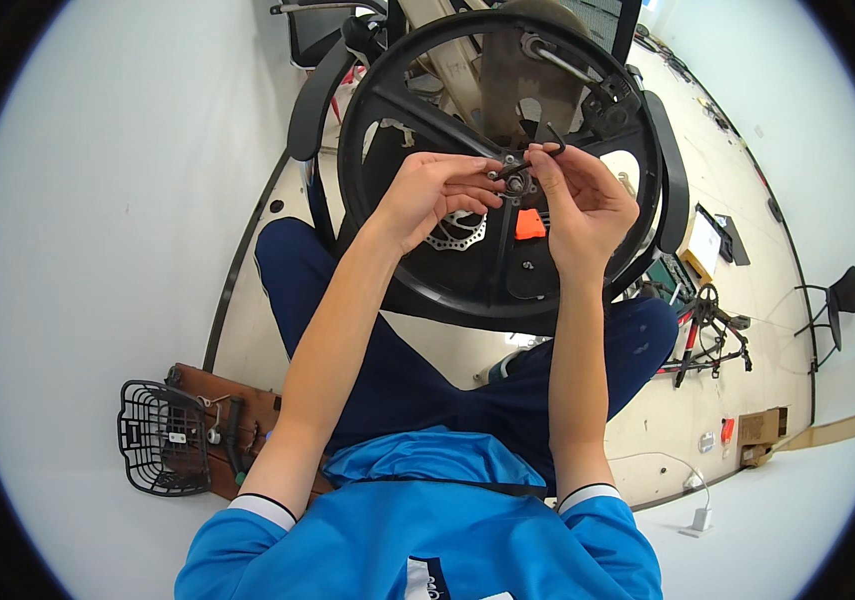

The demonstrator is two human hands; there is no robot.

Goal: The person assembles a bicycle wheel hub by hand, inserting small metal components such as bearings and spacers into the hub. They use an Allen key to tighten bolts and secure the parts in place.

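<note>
A black hex key is pinched in my right hand, its bent end sticking up past the fingers. My left hand closes its fingertips by the key's other end. A small silvery piece shows there, but what those fingers grip is too small to tell. Both hands are over the hub of a black spoked wheel. Inside the rim, left of the orange piece, a silver brake disc lies partly covered by my left hand. Small screws rest below the orange piece.
The wheel sits across a black armchair, with armrests on both sides. A wire basket stands at lower left. On the right floor are a red and black bike frame, a cardboard box, a folding chair and a charger cable.
</note>
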